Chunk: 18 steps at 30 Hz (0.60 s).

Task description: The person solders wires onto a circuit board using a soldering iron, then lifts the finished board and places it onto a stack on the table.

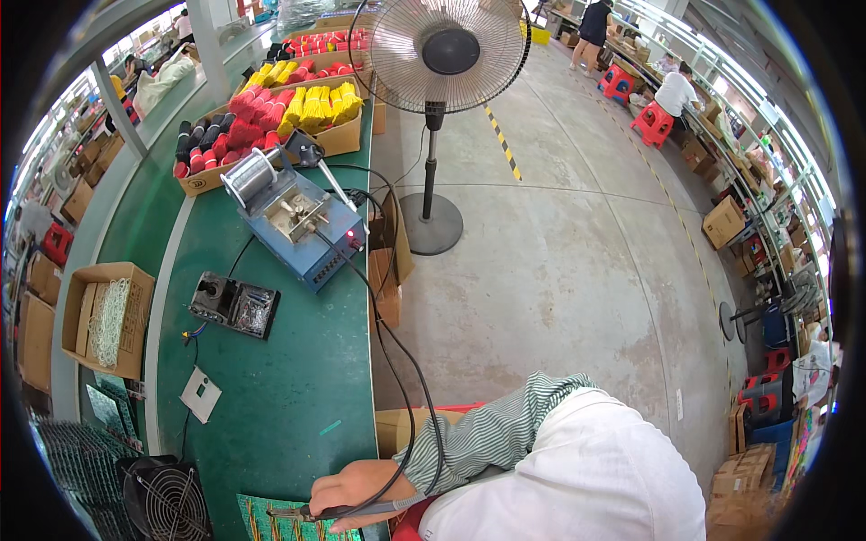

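From the lower right my right hand [356, 487] reaches in, its arm in a green-and-white striped sleeve. Its fingers are wrapped round a soldering iron with a grey handle [403, 506]; dark cables run back from it toward a blue solder-feeding machine [305, 230]. The iron's dark front end lies over a green circuit board [257, 505] with several reddish-brown wires or strips across it. The picture's lower edge cuts the board off. My left hand is not visible.
On the green bench [271, 379] are an iron stand [236, 305], a small white plate [200, 394] and a small black fan [167, 500]. An open carton [108, 320] stands left. Bundled wires [316, 106] fill boxes behind; a pedestal fan [433, 216] stands beyond the bench edge.
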Available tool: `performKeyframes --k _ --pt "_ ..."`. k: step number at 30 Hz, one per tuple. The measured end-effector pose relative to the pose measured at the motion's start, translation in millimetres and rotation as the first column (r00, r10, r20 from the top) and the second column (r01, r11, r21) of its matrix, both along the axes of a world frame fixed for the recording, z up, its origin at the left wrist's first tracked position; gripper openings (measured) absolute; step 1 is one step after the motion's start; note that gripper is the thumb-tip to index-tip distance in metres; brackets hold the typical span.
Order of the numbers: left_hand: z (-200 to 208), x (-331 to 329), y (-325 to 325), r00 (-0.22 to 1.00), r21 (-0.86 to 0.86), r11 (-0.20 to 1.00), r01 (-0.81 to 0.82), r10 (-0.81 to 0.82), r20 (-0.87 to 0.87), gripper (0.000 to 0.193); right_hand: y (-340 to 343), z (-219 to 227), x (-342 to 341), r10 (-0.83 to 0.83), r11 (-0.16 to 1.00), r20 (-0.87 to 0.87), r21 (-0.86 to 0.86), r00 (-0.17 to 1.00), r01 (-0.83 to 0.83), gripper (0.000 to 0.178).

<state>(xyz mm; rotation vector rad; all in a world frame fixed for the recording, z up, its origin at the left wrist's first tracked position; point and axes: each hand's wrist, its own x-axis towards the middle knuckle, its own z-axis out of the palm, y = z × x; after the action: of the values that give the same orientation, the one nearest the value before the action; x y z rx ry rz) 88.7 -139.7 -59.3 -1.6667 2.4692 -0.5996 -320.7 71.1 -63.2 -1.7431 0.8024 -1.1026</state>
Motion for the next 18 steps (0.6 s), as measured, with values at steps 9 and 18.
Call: performKeyframes --k 9,18 --pt "-15 94 62 0.854 0.097 0.98 -0.173 0.101 0.51 0.015 1 4 -8 -0.087 0.995 -0.015 -0.055 0.996 0.086 0.029" --pt "72 7 82 0.965 0.243 0.969 -0.05 0.11 -0.237 0.007 -7 12 -18 -0.152 0.987 -0.035 -0.06 0.988 0.149 0.034"
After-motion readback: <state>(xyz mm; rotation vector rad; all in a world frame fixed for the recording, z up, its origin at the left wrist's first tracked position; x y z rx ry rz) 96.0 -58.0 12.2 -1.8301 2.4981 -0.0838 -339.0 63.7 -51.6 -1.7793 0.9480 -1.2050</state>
